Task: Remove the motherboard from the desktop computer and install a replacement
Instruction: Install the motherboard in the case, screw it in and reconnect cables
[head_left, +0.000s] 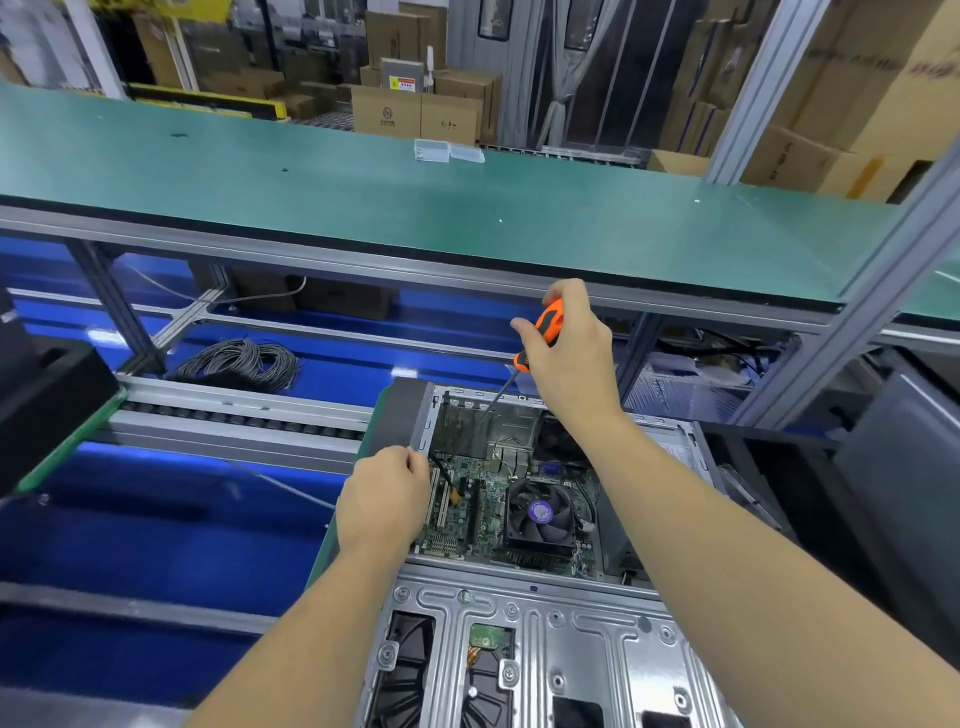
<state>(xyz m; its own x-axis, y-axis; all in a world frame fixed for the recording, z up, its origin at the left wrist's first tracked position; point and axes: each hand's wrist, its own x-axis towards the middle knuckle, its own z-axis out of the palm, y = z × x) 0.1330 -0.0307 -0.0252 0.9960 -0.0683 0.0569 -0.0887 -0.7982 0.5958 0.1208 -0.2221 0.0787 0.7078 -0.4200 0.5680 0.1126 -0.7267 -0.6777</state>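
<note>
Two bare hands work over the open desktop computer (545, 597), a grey stamped-steel case lying flat at the lower centre of the frame. The right hand (569, 353) has its fingers wrapped tight around the orange-and-black handle of a screwdriver (540, 338), whose thin metal shaft slants down into the far end of the case. The left hand (384, 499) rests at the case's left edge, fingers curled and pinching a thin black cable (441, 470). The green motherboard (483, 514) sits inside the case, with a round black cooler fan (540, 514) on it. A coil of grey cable (244, 361) lies at middle left.
</note>
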